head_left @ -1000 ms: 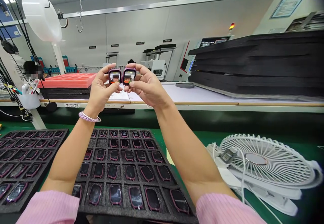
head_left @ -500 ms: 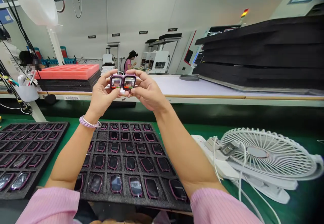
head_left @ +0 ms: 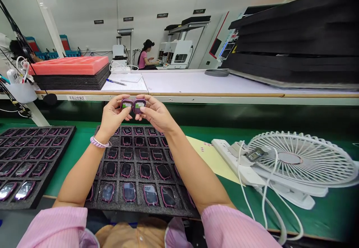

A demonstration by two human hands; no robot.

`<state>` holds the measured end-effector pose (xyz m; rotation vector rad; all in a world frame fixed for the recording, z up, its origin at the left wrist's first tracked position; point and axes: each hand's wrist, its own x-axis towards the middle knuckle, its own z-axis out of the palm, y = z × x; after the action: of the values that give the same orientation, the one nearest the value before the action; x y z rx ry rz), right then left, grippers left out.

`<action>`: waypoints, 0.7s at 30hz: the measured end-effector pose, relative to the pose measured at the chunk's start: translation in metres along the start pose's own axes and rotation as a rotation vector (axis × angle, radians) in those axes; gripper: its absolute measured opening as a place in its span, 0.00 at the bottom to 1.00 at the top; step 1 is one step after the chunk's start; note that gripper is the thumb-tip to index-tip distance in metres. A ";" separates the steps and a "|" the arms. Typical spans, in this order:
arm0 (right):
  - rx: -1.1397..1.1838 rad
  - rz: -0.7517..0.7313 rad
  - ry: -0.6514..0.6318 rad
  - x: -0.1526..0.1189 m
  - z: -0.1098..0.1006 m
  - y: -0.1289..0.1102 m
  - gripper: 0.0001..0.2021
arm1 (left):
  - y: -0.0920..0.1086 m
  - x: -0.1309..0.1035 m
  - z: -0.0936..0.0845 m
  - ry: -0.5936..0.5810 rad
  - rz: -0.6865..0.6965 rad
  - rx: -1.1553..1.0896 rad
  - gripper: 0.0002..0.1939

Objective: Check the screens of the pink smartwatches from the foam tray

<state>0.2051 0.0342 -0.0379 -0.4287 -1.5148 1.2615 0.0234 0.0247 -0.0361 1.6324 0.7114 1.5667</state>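
Left hand (head_left: 112, 116) pinches one purple smartwatch body (head_left: 127, 105) at its fingertips; right hand (head_left: 155, 114) grips a second smartwatch body (head_left: 139, 105) just beside it, the two touching side by side. Right beneath both hands sits the black foam tray (head_left: 140, 203) of watch bodies.

fan (head_left: 297, 162) right of tray (head_left: 140, 166)

White fan (head_left: 303, 164) lying right of the hands, power strip (head_left: 232, 162) beside it, pink foam tray (head_left: 67, 65) stacked beyond left, pen (head_left: 116, 82) resting behind.
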 end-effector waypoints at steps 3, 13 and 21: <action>-0.005 -0.004 -0.001 -0.002 -0.001 0.000 0.26 | 0.001 0.000 0.001 -0.006 -0.003 0.003 0.26; -0.034 -0.058 0.012 -0.001 -0.003 0.004 0.24 | 0.005 -0.003 0.001 -0.018 -0.037 0.003 0.23; -0.072 -0.095 -0.049 -0.010 0.003 -0.024 0.23 | 0.030 -0.015 -0.003 -0.064 0.101 0.042 0.24</action>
<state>0.2145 0.0160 -0.0220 -0.3705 -1.6075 1.1536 0.0157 -0.0037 -0.0198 1.7654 0.6406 1.5718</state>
